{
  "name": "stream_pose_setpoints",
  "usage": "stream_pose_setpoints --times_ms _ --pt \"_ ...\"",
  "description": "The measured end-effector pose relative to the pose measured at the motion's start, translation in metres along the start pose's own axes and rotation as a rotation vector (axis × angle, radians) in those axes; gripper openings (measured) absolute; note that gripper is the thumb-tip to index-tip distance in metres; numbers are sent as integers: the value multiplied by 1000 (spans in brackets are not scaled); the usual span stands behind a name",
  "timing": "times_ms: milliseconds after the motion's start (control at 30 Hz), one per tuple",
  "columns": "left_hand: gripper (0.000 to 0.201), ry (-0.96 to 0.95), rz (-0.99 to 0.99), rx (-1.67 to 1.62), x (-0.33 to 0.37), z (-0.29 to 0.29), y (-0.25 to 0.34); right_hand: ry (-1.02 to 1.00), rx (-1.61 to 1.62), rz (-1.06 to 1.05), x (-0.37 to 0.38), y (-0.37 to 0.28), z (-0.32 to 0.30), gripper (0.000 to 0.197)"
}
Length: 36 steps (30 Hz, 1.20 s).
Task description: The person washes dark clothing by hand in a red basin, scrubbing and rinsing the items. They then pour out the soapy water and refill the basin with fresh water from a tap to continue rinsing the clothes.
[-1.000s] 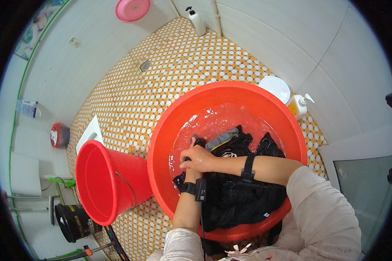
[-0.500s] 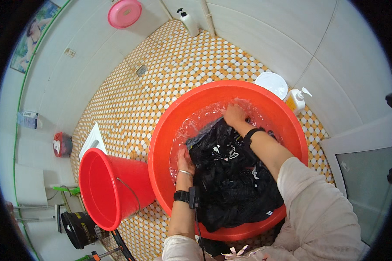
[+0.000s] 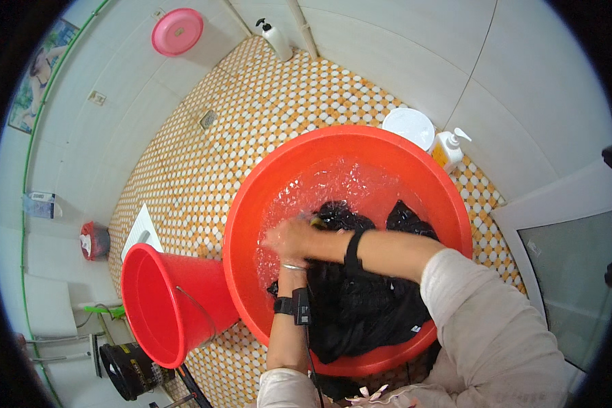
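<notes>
A large red-orange tub [image 3: 251,204] holds water and soaked black clothing [image 3: 367,306]. Both my hands meet over the water at the tub's left side, at the upper left edge of the clothing. My right hand [image 3: 298,236] reaches across in front of my left hand [image 3: 289,259] and covers most of it. Motion blurs the fingers of both, so whether they grip cloth does not show. Next to the right hand, a dark fold with a small yellowish patch rises from the water. A black strap circles each of my forearms; a silver bangle is on my left wrist.
Left of the tub, a red bucket [image 3: 160,306] tilts against it, with a black bucket [image 3: 130,370] behind. A white round lid [image 3: 409,128] and a white pump bottle [image 3: 447,149] stand beyond the right rim. Another pump bottle [image 3: 276,42] is at the far wall.
My right hand has swept from the tub's far side leftward to my left hand. The clothing's far part has shifted, uncovering more water there. The view has moved slightly.
</notes>
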<state>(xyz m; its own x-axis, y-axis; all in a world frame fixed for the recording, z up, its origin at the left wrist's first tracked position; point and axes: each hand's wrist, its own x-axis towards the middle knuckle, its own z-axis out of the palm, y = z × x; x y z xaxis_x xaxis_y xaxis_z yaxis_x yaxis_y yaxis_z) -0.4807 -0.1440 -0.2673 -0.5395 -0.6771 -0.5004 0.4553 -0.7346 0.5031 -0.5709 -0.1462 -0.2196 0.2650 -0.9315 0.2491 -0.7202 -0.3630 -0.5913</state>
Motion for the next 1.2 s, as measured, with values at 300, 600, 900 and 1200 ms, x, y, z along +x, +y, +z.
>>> stream_pose_setpoints --times_ms 300,600,900,1200 --pt "47 284 -237 42 3 -20 25 12 -206 742 -29 149 -35 36" --pt "45 100 33 -47 42 -66 16 176 473 338 3 77 34 20" --pt "43 150 -63 -24 27 -47 -1 51 -81 -118 2 12 7 21" --pt "31 -41 -254 763 -51 30 84 78 -155 407 -16 94 -60 32"
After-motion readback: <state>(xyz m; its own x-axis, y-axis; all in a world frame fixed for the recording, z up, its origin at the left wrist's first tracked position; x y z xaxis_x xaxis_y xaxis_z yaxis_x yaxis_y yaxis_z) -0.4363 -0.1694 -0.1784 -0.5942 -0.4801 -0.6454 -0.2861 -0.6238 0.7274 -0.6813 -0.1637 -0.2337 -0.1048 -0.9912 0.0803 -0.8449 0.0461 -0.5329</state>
